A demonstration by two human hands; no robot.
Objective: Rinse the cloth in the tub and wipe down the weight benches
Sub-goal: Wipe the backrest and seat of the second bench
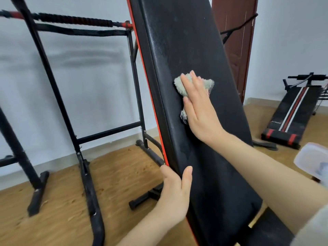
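Note:
A black padded weight bench backrest [186, 41] with a red edge stands steeply inclined in the middle of the view. My right hand [198, 110] lies flat on the pad and presses a pale green-grey cloth [181, 86] against it; the cloth sticks out above and beside the fingers. Wet streaks show on the pad below the cloth. My left hand [175, 190] grips the backrest's left edge lower down, thumb on the front. A translucent white tub [312, 160] sits at the right edge, partly cut off.
A black rack with a red-and-black bar [74, 20] stands to the left on the wooden floor. A second black bench with red and white stripes [294, 110] lies on the floor at the back right. A brown door [236, 47] is behind the backrest.

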